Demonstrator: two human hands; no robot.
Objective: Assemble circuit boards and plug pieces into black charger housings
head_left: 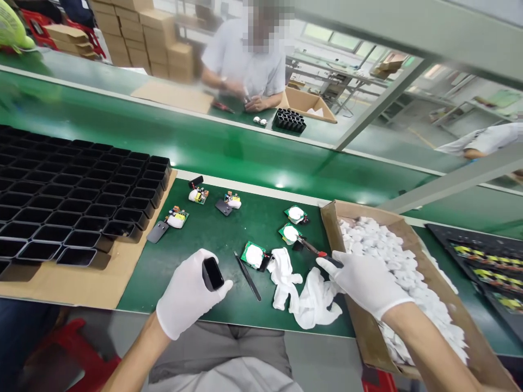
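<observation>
My left hand (190, 291), in a white glove, holds a small open black plastic case (213, 273) with its mouth facing up. My gloved right hand (365, 280) has its fingers round the red and black handle of a tool (322, 253) with a slim metal end. That end points left at a circuit board with a white pad (291, 234); I cannot tell whether they touch. Between my hands lie black tweezers (247, 276), another padded circuit board (254, 255) and loose white gloves (312, 296). A further padded board (295, 213) sits behind.
Rows of black cases (84, 218) stand on cardboard at left. Several boards with black end pieces (176, 219) lie beside them. A carton (333, 228) of white pads stands at right, with a black tray (457, 256) of boards beyond. Across the green divider a co-worker (247, 60) sits.
</observation>
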